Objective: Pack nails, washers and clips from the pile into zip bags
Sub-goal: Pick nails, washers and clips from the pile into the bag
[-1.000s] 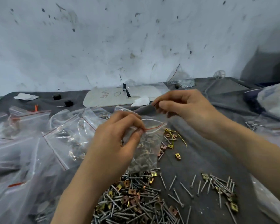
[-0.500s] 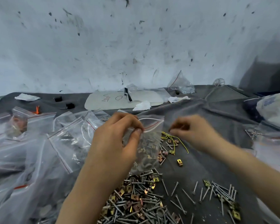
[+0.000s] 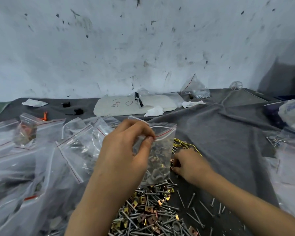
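With many filled bags (image 3: 78, 147) at the left and a big pile (image 3: 148, 213) near, much seems left: the left hand (image 3: 124, 150) pinches a part-filled zip bag (image 3: 162, 155) upright above the pile, while the blurred right hand (image 3: 189, 165) curls over loose clips (image 3: 172, 163) beside it, its hold unclear.

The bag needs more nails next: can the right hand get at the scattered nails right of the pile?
Probably yes. The right hand is low on the cloth beside the zip bag, and the scattered nails lie uncovered just nearer the person; whether it holds something is blurred.
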A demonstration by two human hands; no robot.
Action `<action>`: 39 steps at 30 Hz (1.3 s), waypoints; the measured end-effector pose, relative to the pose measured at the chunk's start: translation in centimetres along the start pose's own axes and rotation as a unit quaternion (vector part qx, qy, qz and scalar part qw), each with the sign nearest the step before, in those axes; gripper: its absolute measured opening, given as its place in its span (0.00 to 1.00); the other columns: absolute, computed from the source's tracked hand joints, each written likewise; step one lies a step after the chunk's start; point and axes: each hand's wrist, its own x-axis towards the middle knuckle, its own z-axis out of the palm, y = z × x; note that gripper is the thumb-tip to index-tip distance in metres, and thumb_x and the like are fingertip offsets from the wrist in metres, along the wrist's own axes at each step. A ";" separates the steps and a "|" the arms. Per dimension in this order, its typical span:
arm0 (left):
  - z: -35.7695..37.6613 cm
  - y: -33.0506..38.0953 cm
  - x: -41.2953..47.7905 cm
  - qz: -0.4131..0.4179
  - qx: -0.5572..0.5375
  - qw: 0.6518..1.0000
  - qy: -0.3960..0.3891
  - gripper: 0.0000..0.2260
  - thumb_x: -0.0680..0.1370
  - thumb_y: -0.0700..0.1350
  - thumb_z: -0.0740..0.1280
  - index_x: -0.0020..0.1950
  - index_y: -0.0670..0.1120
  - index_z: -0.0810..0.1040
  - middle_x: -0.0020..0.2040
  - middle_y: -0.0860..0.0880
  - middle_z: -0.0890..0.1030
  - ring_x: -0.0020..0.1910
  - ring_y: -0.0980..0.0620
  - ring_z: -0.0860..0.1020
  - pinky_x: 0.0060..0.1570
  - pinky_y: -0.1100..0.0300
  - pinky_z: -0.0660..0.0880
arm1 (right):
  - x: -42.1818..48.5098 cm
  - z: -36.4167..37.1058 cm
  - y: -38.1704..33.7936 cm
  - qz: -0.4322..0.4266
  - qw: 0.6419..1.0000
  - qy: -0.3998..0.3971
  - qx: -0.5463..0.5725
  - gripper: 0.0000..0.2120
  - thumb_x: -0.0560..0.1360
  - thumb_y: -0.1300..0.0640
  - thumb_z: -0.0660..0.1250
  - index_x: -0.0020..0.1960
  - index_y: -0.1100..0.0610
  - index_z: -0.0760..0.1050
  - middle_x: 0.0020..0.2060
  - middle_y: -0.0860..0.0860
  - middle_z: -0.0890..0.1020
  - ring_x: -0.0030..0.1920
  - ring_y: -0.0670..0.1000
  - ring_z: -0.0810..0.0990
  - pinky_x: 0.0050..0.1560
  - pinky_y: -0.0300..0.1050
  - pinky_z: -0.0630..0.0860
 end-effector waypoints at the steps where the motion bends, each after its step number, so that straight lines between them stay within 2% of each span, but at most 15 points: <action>1: 0.0 0.0 0.0 -0.001 0.001 1.000 -0.004 0.09 0.76 0.38 0.68 0.41 0.52 0.80 0.48 0.60 0.78 0.50 0.62 0.77 0.54 0.55 0.78 | 0.1 0.0 0.0 -0.001 1.000 -0.009 0.011 0.07 0.74 0.54 0.68 0.50 0.55 0.78 0.52 0.52 0.80 0.55 0.54 0.77 0.54 0.47 0.75; 6: -0.2 0.1 0.0 0.005 0.007 1.000 -0.011 0.10 0.76 0.39 0.69 0.41 0.54 0.79 0.48 0.61 0.78 0.51 0.63 0.77 0.55 0.57 0.78 | -0.1 0.4 0.5 -0.042 0.994 -0.047 0.091 0.05 0.72 0.59 0.70 0.45 0.53 0.75 0.47 0.50 0.79 0.49 0.50 0.77 0.50 0.43 0.74; 9: -0.1 0.1 -0.1 0.010 0.003 1.000 -0.010 0.11 0.76 0.38 0.69 0.41 0.54 0.79 0.48 0.61 0.78 0.51 0.62 0.77 0.54 0.57 0.78 | -0.2 0.1 1.3 -0.064 0.983 -0.001 0.173 0.07 0.72 0.63 0.69 0.50 0.56 0.77 0.47 0.51 0.81 0.46 0.47 0.76 0.43 0.30 0.70; 11: -0.2 0.0 0.0 0.012 0.004 1.000 -0.007 0.11 0.76 0.38 0.69 0.40 0.54 0.79 0.47 0.61 0.78 0.51 0.62 0.77 0.54 0.56 0.78 | -0.3 -0.9 1.7 -0.085 0.969 0.032 0.231 0.08 0.72 0.66 0.69 0.49 0.57 0.79 0.45 0.51 0.81 0.44 0.49 0.77 0.43 0.30 0.69; 13: -0.2 -0.2 0.0 0.010 0.004 1.000 -0.005 0.10 0.75 0.39 0.69 0.40 0.54 0.79 0.47 0.61 0.78 0.50 0.62 0.78 0.53 0.55 0.79 | -0.8 -2.1 1.9 -0.102 0.944 0.042 0.312 0.09 0.72 0.69 0.68 0.46 0.57 0.80 0.43 0.51 0.81 0.44 0.50 0.79 0.46 0.35 0.73; 16: -0.3 -0.5 0.0 0.005 0.006 1.000 -0.006 0.09 0.75 0.39 0.68 0.40 0.54 0.79 0.47 0.62 0.78 0.50 0.62 0.78 0.53 0.54 0.79 | -1.9 -3.5 1.8 -0.116 0.902 0.044 0.413 0.10 0.72 0.71 0.69 0.43 0.56 0.79 0.39 0.48 0.83 0.41 0.46 0.81 0.47 0.38 0.76; 21: 0.0 -0.3 -0.1 0.001 0.025 0.999 -0.021 0.11 0.76 0.39 0.69 0.41 0.56 0.78 0.47 0.61 0.79 0.49 0.61 0.78 0.53 0.54 0.78 | -4.2 -5.7 0.5 -0.136 0.838 0.029 0.527 0.09 0.71 0.69 0.69 0.45 0.56 0.80 0.36 0.48 0.83 0.39 0.43 0.80 0.43 0.36 0.76; 24: -0.1 -0.3 -0.2 0.006 0.027 0.999 -0.037 0.13 0.75 0.43 0.70 0.49 0.62 0.77 0.49 0.61 0.79 0.52 0.64 0.78 0.57 0.56 0.78 | -5.6 -6.9 -0.8 -0.158 0.789 0.019 0.594 0.06 0.68 0.61 0.69 0.45 0.57 0.80 0.35 0.48 0.83 0.37 0.43 0.79 0.41 0.34 0.76; 27: -0.2 -0.2 -0.3 0.007 0.005 0.996 -0.084 0.20 0.73 0.46 0.73 0.58 0.67 0.75 0.52 0.61 0.80 0.57 0.62 0.78 0.60 0.53 0.76 | -6.6 -7.9 -1.8 -0.154 0.723 -0.014 0.673 0.05 0.69 0.63 0.72 0.44 0.55 0.80 0.36 0.51 0.82 0.37 0.47 0.79 0.40 0.37 0.77; 29: -0.1 0.1 -0.3 0.010 -0.007 0.995 -0.101 0.15 0.71 0.54 0.72 0.56 0.66 0.77 0.53 0.62 0.80 0.57 0.62 0.77 0.60 0.53 0.76 | -7.0 -8.4 -2.4 -0.146 0.684 -0.042 0.714 0.07 0.66 0.63 0.70 0.42 0.54 0.81 0.36 0.53 0.81 0.37 0.49 0.79 0.40 0.39 0.77; 31: 0.0 0.2 -0.2 0.020 -0.027 0.995 -0.093 0.09 0.69 0.59 0.68 0.48 0.62 0.81 0.52 0.63 0.79 0.56 0.62 0.78 0.58 0.52 0.77 | -7.3 -8.6 -2.8 -0.139 0.655 -0.060 0.741 0.06 0.65 0.63 0.70 0.40 0.55 0.82 0.35 0.54 0.81 0.36 0.48 0.79 0.39 0.39 0.78; 34: 0.1 0.2 -0.1 0.035 -0.046 0.995 -0.080 0.04 0.73 0.57 0.72 0.44 0.58 0.81 0.52 0.62 0.80 0.57 0.61 0.79 0.57 0.51 0.77 | -7.5 -8.8 -3.1 -0.120 0.633 -0.071 0.761 0.04 0.66 0.65 0.68 0.40 0.58 0.80 0.36 0.55 0.80 0.34 0.48 0.78 0.37 0.38 0.78; 39: -0.1 0.1 -0.1 0.040 -0.050 0.994 -0.090 0.04 0.71 0.52 0.70 0.45 0.57 0.82 0.53 0.62 0.81 0.57 0.59 0.79 0.57 0.52 0.78 | -7.6 -8.9 -3.5 -0.099 0.636 -0.061 0.763 0.03 0.66 0.64 0.72 0.40 0.60 0.81 0.36 0.56 0.80 0.34 0.47 0.78 0.36 0.38 0.77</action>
